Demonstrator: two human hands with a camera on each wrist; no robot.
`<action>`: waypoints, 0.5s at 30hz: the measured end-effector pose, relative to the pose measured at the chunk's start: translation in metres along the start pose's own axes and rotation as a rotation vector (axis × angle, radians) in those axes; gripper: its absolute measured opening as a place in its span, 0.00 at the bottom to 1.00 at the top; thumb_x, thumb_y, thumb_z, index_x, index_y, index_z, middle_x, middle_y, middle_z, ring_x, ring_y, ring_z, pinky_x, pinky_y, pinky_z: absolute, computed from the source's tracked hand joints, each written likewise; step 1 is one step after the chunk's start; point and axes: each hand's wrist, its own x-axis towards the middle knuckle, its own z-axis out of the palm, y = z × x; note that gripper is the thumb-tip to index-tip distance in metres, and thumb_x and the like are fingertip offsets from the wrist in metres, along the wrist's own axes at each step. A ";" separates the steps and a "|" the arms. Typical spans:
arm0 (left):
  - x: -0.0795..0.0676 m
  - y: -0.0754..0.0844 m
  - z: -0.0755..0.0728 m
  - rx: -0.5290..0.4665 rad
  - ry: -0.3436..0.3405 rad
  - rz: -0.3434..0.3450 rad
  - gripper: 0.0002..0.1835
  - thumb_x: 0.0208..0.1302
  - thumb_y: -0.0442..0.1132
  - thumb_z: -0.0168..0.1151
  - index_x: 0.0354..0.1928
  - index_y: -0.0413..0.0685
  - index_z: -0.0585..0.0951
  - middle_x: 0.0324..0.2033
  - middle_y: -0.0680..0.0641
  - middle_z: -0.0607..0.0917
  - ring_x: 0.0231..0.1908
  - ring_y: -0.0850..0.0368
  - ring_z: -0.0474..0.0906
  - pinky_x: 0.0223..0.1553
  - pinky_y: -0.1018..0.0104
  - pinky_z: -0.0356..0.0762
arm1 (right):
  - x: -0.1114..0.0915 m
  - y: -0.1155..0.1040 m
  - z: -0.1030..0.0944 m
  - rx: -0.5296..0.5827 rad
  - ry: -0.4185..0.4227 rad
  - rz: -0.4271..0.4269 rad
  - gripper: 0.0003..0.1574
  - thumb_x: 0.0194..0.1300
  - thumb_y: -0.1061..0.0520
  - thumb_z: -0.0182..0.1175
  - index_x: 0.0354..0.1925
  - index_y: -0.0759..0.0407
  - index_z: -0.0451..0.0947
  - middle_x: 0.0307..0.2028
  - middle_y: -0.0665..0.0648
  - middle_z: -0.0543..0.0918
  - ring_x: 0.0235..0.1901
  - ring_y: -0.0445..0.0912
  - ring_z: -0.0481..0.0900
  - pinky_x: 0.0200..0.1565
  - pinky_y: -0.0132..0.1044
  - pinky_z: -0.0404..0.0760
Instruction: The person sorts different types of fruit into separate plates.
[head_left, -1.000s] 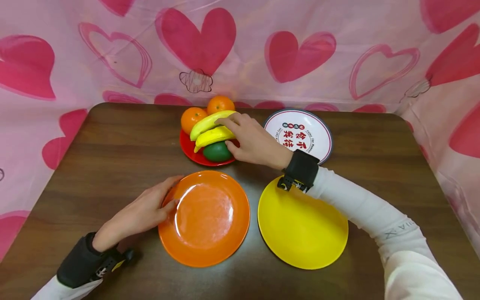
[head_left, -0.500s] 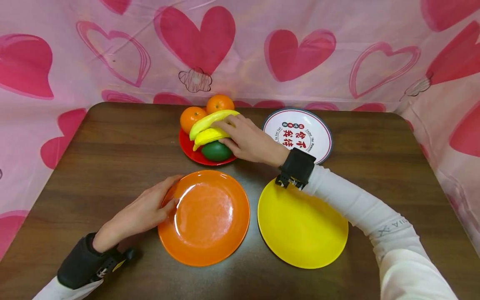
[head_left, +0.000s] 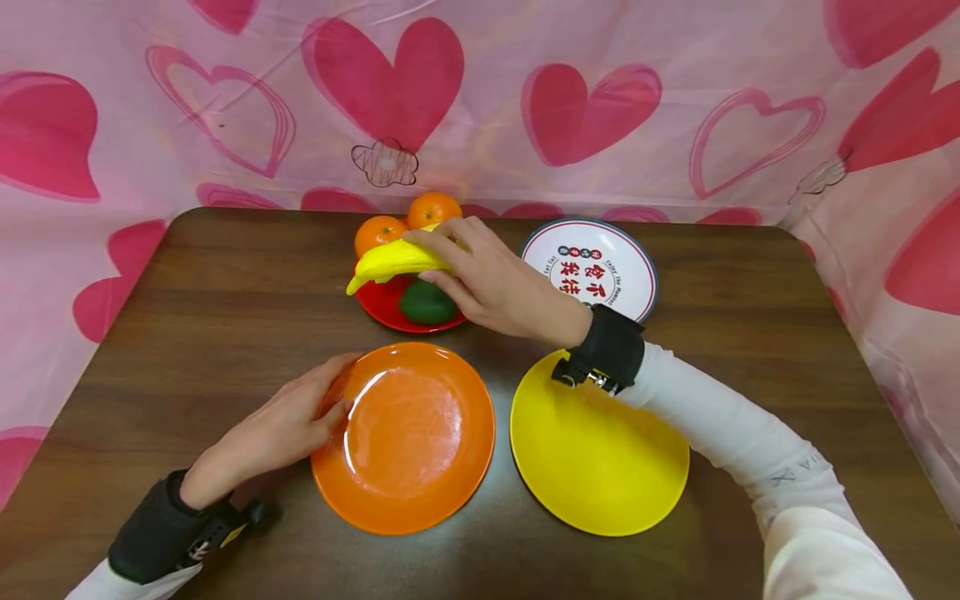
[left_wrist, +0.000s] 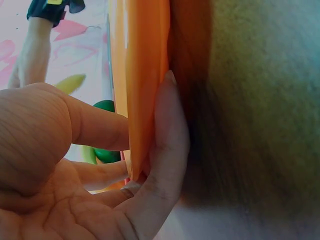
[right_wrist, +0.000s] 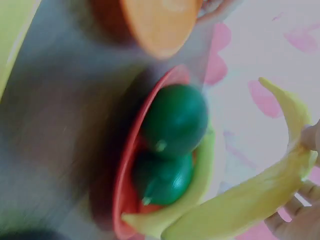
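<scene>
My right hand [head_left: 498,279] grips a yellow banana [head_left: 393,260] and holds it raised over the small red plate [head_left: 381,312]. In the right wrist view the held banana [right_wrist: 240,205] lies tilted in the fingers, while another banana [right_wrist: 202,167] rests on the red plate beside two dark green fruits [right_wrist: 175,120]. One green fruit [head_left: 427,302] shows in the head view, with two oranges [head_left: 378,233] behind the held banana. My left hand [head_left: 273,425] pinches the left rim of the orange plate [head_left: 405,437], thumb above and a finger beneath, as the left wrist view shows.
A yellow plate [head_left: 600,467] lies right of the orange one, under the right forearm. Behind it is a white plate [head_left: 626,267] with red lettering. All stand on a brown wooden table [head_left: 225,308], backed by a pink heart-patterned cloth [head_left: 495,108].
The right hand has closed on the nearer banana and lifted it off the pile, its tip shifting left. The left hand stays on the orange plate.
</scene>
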 end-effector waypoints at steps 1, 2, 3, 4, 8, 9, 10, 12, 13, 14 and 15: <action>0.000 0.000 0.000 -0.002 0.001 0.005 0.35 0.66 0.45 0.59 0.72 0.47 0.59 0.64 0.39 0.72 0.55 0.45 0.72 0.57 0.39 0.71 | 0.000 -0.005 -0.001 0.010 0.002 -0.004 0.33 0.74 0.41 0.45 0.69 0.56 0.65 0.47 0.55 0.71 0.50 0.47 0.66 0.55 0.36 0.65; 0.000 0.000 0.000 -0.003 0.002 0.005 0.35 0.66 0.45 0.59 0.72 0.47 0.59 0.63 0.40 0.72 0.55 0.45 0.72 0.57 0.40 0.71 | -0.001 -0.010 -0.001 0.023 0.001 -0.006 0.33 0.74 0.42 0.45 0.69 0.57 0.64 0.47 0.55 0.71 0.50 0.47 0.66 0.55 0.35 0.65; 0.001 -0.001 0.000 -0.005 0.001 0.007 0.35 0.66 0.45 0.59 0.72 0.47 0.59 0.63 0.40 0.72 0.54 0.46 0.72 0.56 0.40 0.71 | -0.003 -0.015 -0.001 0.038 -0.007 -0.003 0.33 0.74 0.42 0.45 0.69 0.57 0.64 0.47 0.55 0.71 0.50 0.46 0.66 0.55 0.34 0.65; 0.001 -0.001 0.000 -0.007 -0.001 0.011 0.35 0.66 0.45 0.59 0.72 0.47 0.59 0.63 0.40 0.72 0.53 0.46 0.73 0.56 0.40 0.72 | -0.004 -0.019 -0.001 0.056 -0.022 0.008 0.34 0.74 0.42 0.44 0.69 0.57 0.63 0.48 0.55 0.71 0.49 0.46 0.66 0.54 0.33 0.66; 0.002 -0.001 0.000 -0.025 -0.015 0.012 0.36 0.66 0.46 0.60 0.72 0.48 0.59 0.60 0.42 0.74 0.48 0.50 0.73 0.52 0.46 0.76 | -0.015 -0.037 0.004 0.121 -0.122 0.089 0.34 0.75 0.40 0.41 0.71 0.54 0.62 0.50 0.52 0.71 0.50 0.42 0.65 0.53 0.31 0.67; 0.001 -0.002 0.000 -0.028 -0.018 0.017 0.35 0.66 0.45 0.60 0.72 0.48 0.59 0.58 0.42 0.74 0.46 0.51 0.73 0.50 0.49 0.77 | -0.018 -0.041 0.006 0.131 -0.155 0.115 0.35 0.75 0.38 0.40 0.71 0.53 0.62 0.50 0.51 0.72 0.50 0.42 0.65 0.53 0.31 0.67; 0.001 -0.001 0.000 -0.038 -0.023 0.014 0.35 0.66 0.45 0.60 0.72 0.48 0.59 0.56 0.43 0.75 0.44 0.52 0.73 0.48 0.52 0.78 | -0.021 -0.044 0.008 0.140 -0.191 0.145 0.35 0.74 0.37 0.38 0.71 0.52 0.61 0.50 0.49 0.72 0.50 0.41 0.65 0.53 0.30 0.67; 0.001 -0.002 0.000 -0.057 -0.031 0.024 0.34 0.66 0.45 0.60 0.70 0.48 0.61 0.52 0.44 0.75 0.42 0.53 0.73 0.45 0.56 0.78 | -0.028 -0.050 0.013 0.158 -0.266 0.195 0.35 0.74 0.35 0.37 0.71 0.49 0.62 0.51 0.47 0.73 0.50 0.40 0.64 0.52 0.30 0.67; 0.001 -0.003 0.000 -0.065 -0.035 0.028 0.34 0.65 0.45 0.60 0.71 0.48 0.60 0.52 0.45 0.75 0.42 0.53 0.73 0.46 0.56 0.78 | -0.031 -0.053 0.016 0.169 -0.303 0.221 0.35 0.74 0.35 0.37 0.70 0.48 0.62 0.51 0.45 0.73 0.50 0.39 0.64 0.52 0.30 0.68; 0.001 -0.004 0.000 -0.069 -0.035 0.038 0.35 0.65 0.45 0.61 0.71 0.47 0.60 0.53 0.44 0.74 0.44 0.52 0.74 0.47 0.55 0.78 | -0.035 -0.055 0.019 0.176 -0.339 0.242 0.35 0.73 0.34 0.37 0.70 0.47 0.62 0.51 0.45 0.73 0.50 0.39 0.64 0.51 0.30 0.68; 0.002 -0.005 0.001 -0.062 -0.029 0.055 0.36 0.65 0.45 0.61 0.72 0.47 0.60 0.55 0.43 0.75 0.47 0.50 0.74 0.49 0.51 0.78 | -0.038 -0.057 0.022 0.182 -0.370 0.260 0.35 0.73 0.33 0.37 0.70 0.46 0.63 0.52 0.45 0.73 0.50 0.39 0.64 0.51 0.30 0.69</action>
